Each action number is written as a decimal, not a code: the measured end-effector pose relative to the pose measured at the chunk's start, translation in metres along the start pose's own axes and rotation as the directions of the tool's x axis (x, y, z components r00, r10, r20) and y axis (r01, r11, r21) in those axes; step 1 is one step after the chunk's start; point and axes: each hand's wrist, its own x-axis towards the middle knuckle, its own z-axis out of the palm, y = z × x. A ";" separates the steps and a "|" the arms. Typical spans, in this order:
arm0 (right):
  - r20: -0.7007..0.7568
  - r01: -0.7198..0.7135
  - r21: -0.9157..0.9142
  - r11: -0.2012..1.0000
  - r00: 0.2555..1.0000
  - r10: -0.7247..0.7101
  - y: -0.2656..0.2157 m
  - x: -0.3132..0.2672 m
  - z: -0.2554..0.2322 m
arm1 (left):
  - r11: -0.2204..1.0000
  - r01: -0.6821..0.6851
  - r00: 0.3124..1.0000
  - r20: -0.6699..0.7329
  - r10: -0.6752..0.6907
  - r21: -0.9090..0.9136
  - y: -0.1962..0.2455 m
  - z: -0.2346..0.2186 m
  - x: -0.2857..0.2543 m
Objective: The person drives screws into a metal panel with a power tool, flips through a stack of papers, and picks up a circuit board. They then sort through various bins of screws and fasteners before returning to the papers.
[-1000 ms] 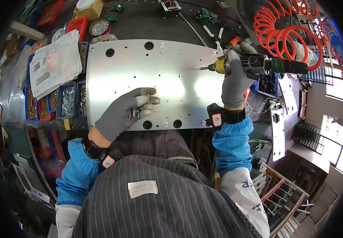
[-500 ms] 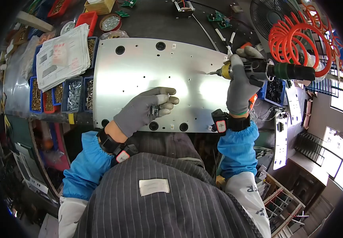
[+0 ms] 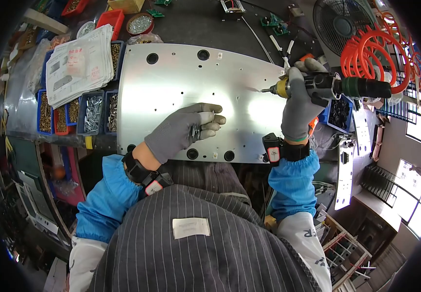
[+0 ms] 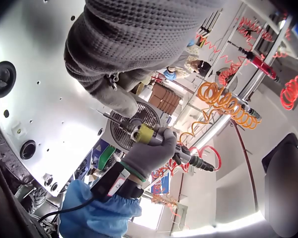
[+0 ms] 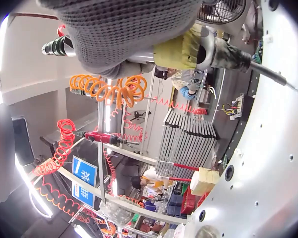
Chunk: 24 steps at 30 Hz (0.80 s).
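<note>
A pale metal panel (image 3: 161,80) with holes and black round grommets lies on the bench before me. My gloved right hand (image 3: 297,109) grips a power screwdriver (image 3: 364,87) with a yellow collar, held nearly level over the panel's right part. Its bit (image 5: 270,73) points at the panel, with the tip right at the surface in the right wrist view. Over the panel's lower middle, my gloved left hand (image 3: 183,130) has its fingers curled round several small screws (image 3: 195,131). In the left wrist view the screws (image 4: 113,79) stick out between the fingers.
Left of the panel, blue bins (image 3: 92,114) hold screws and brass fasteners, with printed sheets (image 3: 79,65) on top. At the back are a red tray (image 3: 110,22) and green circuit boards (image 3: 274,23). A fan (image 3: 343,25) and red coiled hose (image 3: 373,53) stand at the right.
The head view has shifted, so the panel appears further right. My left hand has moved slightly right over the panel, still holding the screws. The screwdriver's bit stays at about the same spot.
</note>
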 end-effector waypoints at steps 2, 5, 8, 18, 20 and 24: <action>-0.010 0.003 0.007 1.000 1.000 -0.003 0.002 0.000 -0.001 | 1.000 -0.003 1.000 -0.008 0.003 0.014 0.003 0.003 0.001; 0.040 0.005 -0.046 0.999 0.999 -0.003 0.006 0.002 -0.005 | 1.000 -0.012 1.000 -0.007 0.012 0.027 0.004 0.003 0.003; -0.027 0.030 -0.038 0.999 0.999 -0.031 -0.004 -0.001 -0.003 | 1.000 -0.023 1.000 -0.010 0.023 -0.004 0.003 0.003 0.012; 0.013 -0.123 0.171 0.978 0.992 0.122 -0.060 -0.035 -0.030 | 1.000 0.010 1.000 0.006 -0.009 -0.004 -0.014 0.029 0.053; -0.041 -0.119 0.168 0.979 0.991 0.127 -0.059 -0.035 -0.037 | 0.999 0.034 0.999 0.015 -0.034 -0.004 -0.020 0.032 0.058; -0.082 0.041 -0.077 0.996 0.996 -0.047 -0.054 -0.038 -0.060 | 0.996 0.090 0.991 0.096 -0.090 0.004 -0.034 0.037 0.069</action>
